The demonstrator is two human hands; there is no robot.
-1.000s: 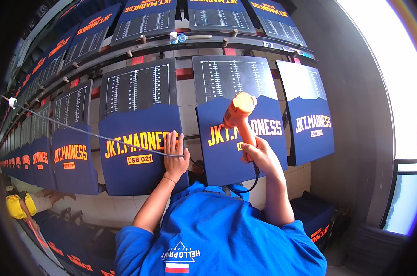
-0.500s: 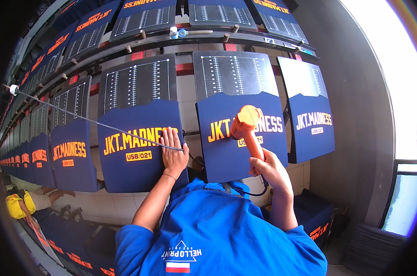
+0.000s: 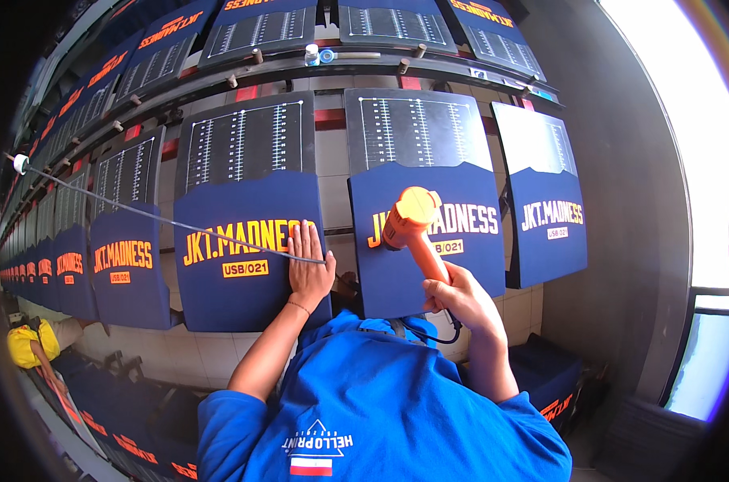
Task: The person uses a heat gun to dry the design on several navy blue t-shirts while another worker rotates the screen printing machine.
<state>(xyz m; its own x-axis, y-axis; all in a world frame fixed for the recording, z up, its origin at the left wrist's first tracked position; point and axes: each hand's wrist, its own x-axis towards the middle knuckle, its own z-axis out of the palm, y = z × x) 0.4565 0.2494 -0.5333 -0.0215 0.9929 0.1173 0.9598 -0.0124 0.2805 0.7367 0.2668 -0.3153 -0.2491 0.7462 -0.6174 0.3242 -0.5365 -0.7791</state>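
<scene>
1. Leftward across the print, the orange heat gun [image 3: 417, 207] has been shifted since half a second ago, while the left hand [image 3: 311, 267] has been kept in place.
2. Around the handle of the heat gun, the right hand [image 3: 463, 299] is closed; a black cable [image 3: 441, 338] is led out below it.
3. The gun's head is held over a navy garment [image 3: 393, 281]; part of the lettering is hidden by it, and whether the cloth is touched cannot be told.
4. The left hand is laid flat and open, fingers extended, on the right side of a neighbouring navy garment [image 3: 248, 297], and the end of the lettering is covered.
5. Across that hand a thin grey rod [image 3: 159, 217] is seen, tipped with white at its far left; whether it is gripped cannot be told.
6. Both garments are draped over black boards [image 3: 417, 132] marked with white scales; a third navy garment [image 3: 548, 253] is stretched to the right.
7. Beyond the boards, a small bottle [image 3: 311, 55] and a blue ring [image 3: 327, 56] are supported by a dark rail [image 3: 364, 71].
8. At far left, a person in yellow [image 3: 31, 347] is partly shown.
</scene>
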